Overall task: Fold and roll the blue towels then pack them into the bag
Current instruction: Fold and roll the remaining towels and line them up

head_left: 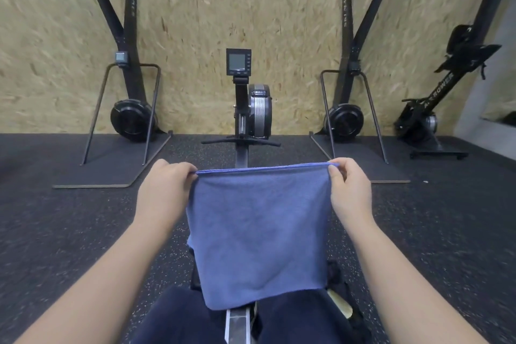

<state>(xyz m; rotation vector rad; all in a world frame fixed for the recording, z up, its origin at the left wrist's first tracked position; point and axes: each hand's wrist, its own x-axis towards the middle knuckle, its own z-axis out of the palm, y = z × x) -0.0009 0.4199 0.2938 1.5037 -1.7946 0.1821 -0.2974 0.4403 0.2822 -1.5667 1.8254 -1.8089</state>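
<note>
Blue towel [258,234] hangs in the air over the person's lap, its top edge stretched level between the two hands. Left hand [164,190] and right hand [349,190] each pinch one top corner with curled fingers [336,176], equally near, and the cloth hangs down from them; no bag is visible.

Gym: rowing machine [252,109], ski machines [131,117], rubber floor [55,218].

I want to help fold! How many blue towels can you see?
1. The soft blue cloth towel hangs between the left hand and right hand, pinched at its top corners. Others may be out of view.
</note>
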